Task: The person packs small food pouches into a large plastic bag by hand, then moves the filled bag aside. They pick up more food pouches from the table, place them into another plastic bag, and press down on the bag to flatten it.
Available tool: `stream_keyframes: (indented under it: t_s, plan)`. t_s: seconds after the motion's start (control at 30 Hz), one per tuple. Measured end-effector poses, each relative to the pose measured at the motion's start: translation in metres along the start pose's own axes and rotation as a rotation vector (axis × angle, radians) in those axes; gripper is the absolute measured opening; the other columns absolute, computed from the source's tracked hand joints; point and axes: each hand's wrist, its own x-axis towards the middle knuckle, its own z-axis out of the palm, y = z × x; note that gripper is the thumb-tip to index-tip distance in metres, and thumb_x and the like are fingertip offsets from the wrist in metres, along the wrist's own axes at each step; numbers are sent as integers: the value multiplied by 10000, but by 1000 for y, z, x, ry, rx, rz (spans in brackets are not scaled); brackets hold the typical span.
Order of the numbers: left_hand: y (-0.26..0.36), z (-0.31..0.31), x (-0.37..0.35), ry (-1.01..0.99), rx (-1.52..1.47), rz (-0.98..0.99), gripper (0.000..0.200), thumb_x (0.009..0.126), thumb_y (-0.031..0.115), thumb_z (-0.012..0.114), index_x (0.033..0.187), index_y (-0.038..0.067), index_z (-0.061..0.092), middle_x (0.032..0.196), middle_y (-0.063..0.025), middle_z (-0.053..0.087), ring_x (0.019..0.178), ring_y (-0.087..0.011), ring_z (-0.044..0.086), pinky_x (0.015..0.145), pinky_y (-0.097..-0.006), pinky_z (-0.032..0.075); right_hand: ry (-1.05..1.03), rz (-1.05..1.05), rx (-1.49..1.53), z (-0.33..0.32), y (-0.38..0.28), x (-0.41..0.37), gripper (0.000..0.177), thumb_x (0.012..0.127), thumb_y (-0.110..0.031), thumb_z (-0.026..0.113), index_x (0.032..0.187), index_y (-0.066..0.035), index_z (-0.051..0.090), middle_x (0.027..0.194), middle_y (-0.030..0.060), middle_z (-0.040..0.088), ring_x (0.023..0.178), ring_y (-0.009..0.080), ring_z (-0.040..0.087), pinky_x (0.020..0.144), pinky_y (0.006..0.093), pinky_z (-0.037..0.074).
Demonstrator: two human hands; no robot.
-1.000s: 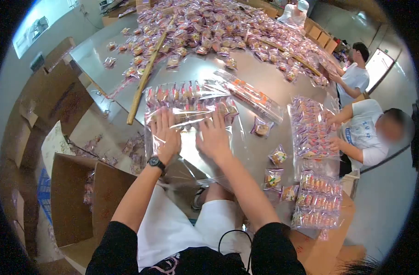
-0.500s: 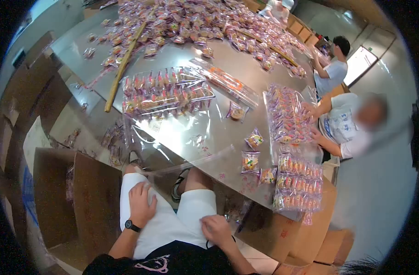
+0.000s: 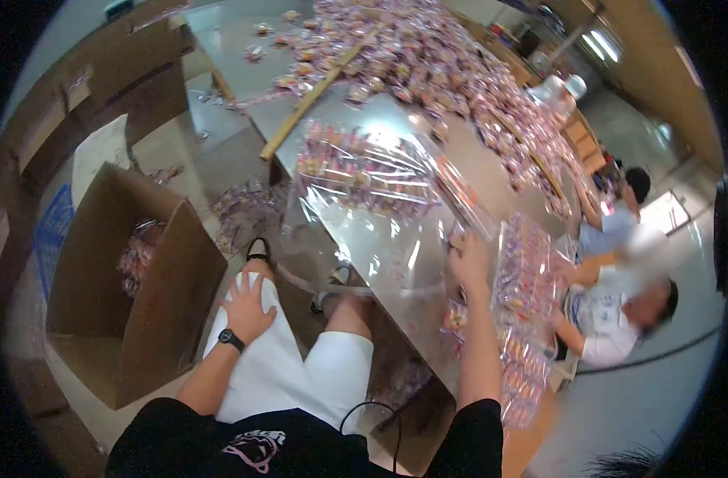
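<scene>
Right hand (image 3: 468,261) apparently near wrapped packets (image 3: 455,318)

Looks forward and down from wearer's head, fisheye-wide, dark-cornered, tilted. Takes in white shorts (image 3: 260,366) close at bottom centre, tabletop (image 3: 479,155) mid-frame, packet heap (image 3: 427,68) farther off, top.

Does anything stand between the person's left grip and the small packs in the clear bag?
Only the clear bag's loose end, extending past the table, appears to lie between the left grip on the thigh and the small packs; nothing else visible does.
</scene>
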Motion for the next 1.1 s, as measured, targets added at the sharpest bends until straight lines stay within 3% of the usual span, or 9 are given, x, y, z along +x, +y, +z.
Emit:
stream_keyframes:
  t_s: [0.13, 0.2, 0.3, 0.43, 0.5, 0.67, 0.77, 0.93, 1.1]
  plan:
    - [-2, 2, 14, 34, -5, -69, 899, 805, 434, 781, 1559, 146, 387, 1674, -182, 274, 1468, -484, 342, 989, -779, 427, -252, 344, 149, -1, -7, 32, 658, 844, -265, 715, 1420, 1, 540, 1329, 265, 603, 1229, 461, 580, 1034, 548, 458]
    - [-7, -1, 18, 43, -42, -98, 887, 801, 434, 783, 1544, 144, 395, 1659, -190, 290, 1441, -475, 373, 967, -758, 449, -192, 164, -316, 10, 6, 32, 673, 835, -323, 749, 1387, 4, 545, 1306, 250, 611, 1188, 455, 594, 1001, 538, 474]
    - [-17, -9, 17, 66, -112, -123, 859, 795, 436, 785, 1508, 131, 414, 1600, -199, 357, 1377, -452, 434, 910, -701, 493, 137, 167, -165, -2, -1, 21, 615, 835, -282, 806, 1318, -4, 545, 1233, 200, 625, 1150, 367, 616, 989, 477, 495]
    - [-22, -4, 20, 107, -61, -136, 867, 797, 434, 784, 1502, 94, 411, 1580, -214, 372, 1365, -448, 448, 921, -694, 487, 241, 220, 967, -37, -94, -28, 576, 820, -138, 869, 1262, -30, 516, 1099, 82, 644, 1010, 214, 637, 910, 366, 533]
    - [-20, -11, 23, 119, -25, -112, 863, 802, 431, 780, 1503, 91, 409, 1577, -217, 374, 1358, -451, 455, 931, -695, 480, 108, -192, 795, -31, -149, -67, 548, 840, -162, 849, 1269, -30, 535, 999, 76, 664, 876, 206, 656, 809, 357, 557]
    - [-14, 0, 22, 82, -96, -59, 854, 815, 442, 767, 1508, 96, 408, 1562, -226, 400, 1342, -459, 472, 935, -699, 468, -543, 148, 618, 11, -221, -52, 502, 873, -189, 811, 1260, -12, 544, 1063, 110, 655, 916, 199, 656, 811, 336, 544]
    - [-13, 3, 19, 85, -54, -56, 825, 830, 464, 750, 1507, 122, 424, 1568, -244, 399, 1356, -483, 464, 952, -727, 452, -173, -365, 276, 35, -196, -34, 536, 867, -195, 792, 1318, -38, 550, 1125, 152, 656, 1004, 262, 650, 884, 390, 529]
    - [-18, 2, 16, 172, -17, -97, 839, 834, 452, 746, 1521, 114, 401, 1557, -253, 397, 1362, -501, 456, 942, -727, 454, -393, 101, 350, 12, -156, -29, 686, 859, -303, 780, 1427, -7, 535, 1149, 233, 712, 1020, 356, 700, 873, 431, 546]
    - [-29, 4, 19, 219, -27, -91, 846, 815, 429, 751, 1506, 101, 387, 1534, -237, 390, 1337, -493, 476, 922, -692, 473, -98, -109, 267, 38, -65, -12, 613, 856, -285, 781, 1361, 3, 586, 1056, 233, 736, 934, 376, 710, 843, 456, 543]
